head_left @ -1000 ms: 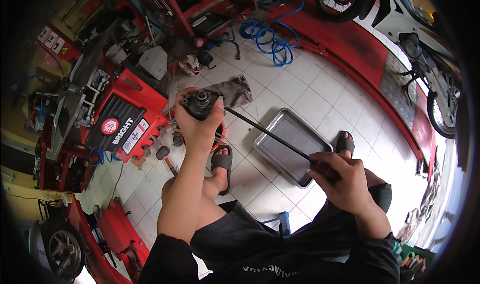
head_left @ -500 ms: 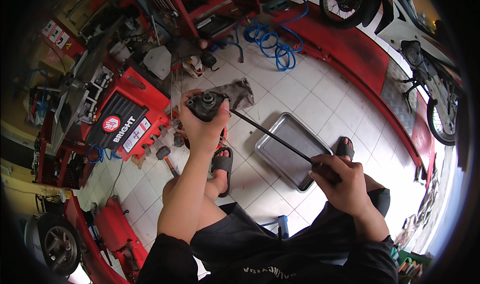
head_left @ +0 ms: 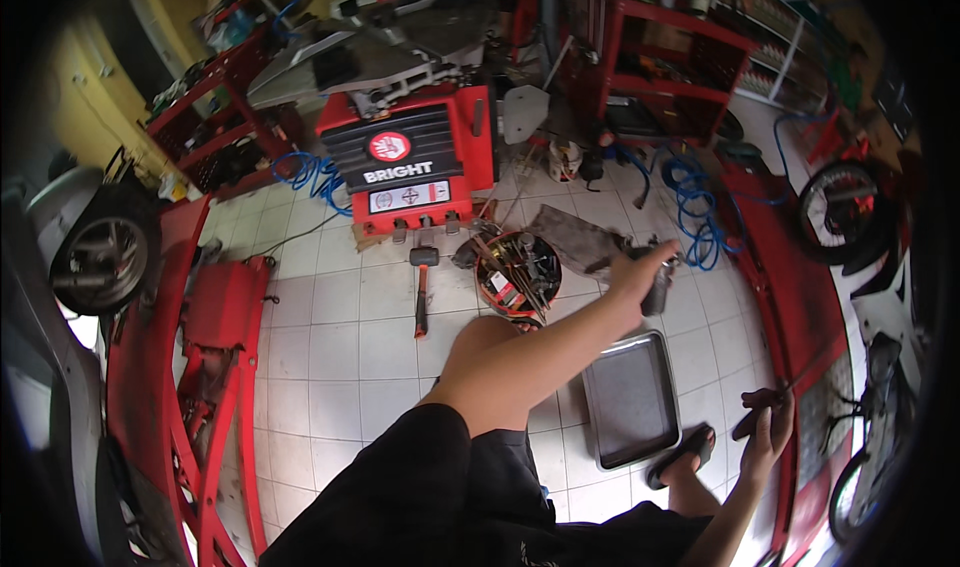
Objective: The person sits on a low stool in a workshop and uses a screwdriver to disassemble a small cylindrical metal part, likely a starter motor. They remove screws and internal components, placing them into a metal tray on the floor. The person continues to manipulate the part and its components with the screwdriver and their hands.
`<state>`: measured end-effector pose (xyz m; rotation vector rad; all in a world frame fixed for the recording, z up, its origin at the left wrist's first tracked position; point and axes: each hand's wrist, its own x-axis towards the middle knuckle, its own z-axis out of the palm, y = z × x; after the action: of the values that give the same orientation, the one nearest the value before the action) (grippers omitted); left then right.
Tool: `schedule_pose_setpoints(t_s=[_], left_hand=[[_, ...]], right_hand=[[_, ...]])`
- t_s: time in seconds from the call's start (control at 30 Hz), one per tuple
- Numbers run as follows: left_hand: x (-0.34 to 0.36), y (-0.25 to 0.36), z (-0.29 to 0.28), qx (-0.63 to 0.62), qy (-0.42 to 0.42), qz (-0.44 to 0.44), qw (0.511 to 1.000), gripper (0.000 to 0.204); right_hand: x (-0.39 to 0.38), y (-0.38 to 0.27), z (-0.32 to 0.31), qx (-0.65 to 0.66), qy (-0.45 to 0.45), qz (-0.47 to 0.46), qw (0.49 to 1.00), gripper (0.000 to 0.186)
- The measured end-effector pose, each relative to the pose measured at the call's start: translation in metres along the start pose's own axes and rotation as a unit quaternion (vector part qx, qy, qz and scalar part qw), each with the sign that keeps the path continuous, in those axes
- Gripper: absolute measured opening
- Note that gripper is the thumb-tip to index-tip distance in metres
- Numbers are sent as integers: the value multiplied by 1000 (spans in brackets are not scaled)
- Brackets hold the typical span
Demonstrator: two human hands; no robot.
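Left hand (head_left: 640,267) extended forward, fingers clenched around dark metal part (head_left: 658,289), held above grey rag (head_left: 590,242) on tiled floor. Right hand (head_left: 765,427) grasps long thin rod (head_left: 800,377) by dark handle. Metal tray (head_left: 632,399) lies between both hands. Tool bucket (head_left: 518,272) left of part.

left hand (head_left: 640,272) outstretched gripping, right hand (head_left: 768,429) closed low

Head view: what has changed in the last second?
The view has swung left. The left hand still grips the dark metal part but has reached out to the right, above the metal tray. The right hand still holds the thin rod, now drawn away from the part. The tray stayed put.
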<state>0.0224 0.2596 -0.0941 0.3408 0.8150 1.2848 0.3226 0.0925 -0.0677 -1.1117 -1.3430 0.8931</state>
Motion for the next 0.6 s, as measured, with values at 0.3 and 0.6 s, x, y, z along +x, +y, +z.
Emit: schedule_pose_setpoints(t_s=[0.3,0.6], left_hand=[[-30,-28,22,-32,-67,-154,985,45],[-37,-29,24,26,-157,-109,981,47]], right_hand=[[-10,48,106,110,56,268,956,15],[-4,37,165,-137,74,58,986,40]])
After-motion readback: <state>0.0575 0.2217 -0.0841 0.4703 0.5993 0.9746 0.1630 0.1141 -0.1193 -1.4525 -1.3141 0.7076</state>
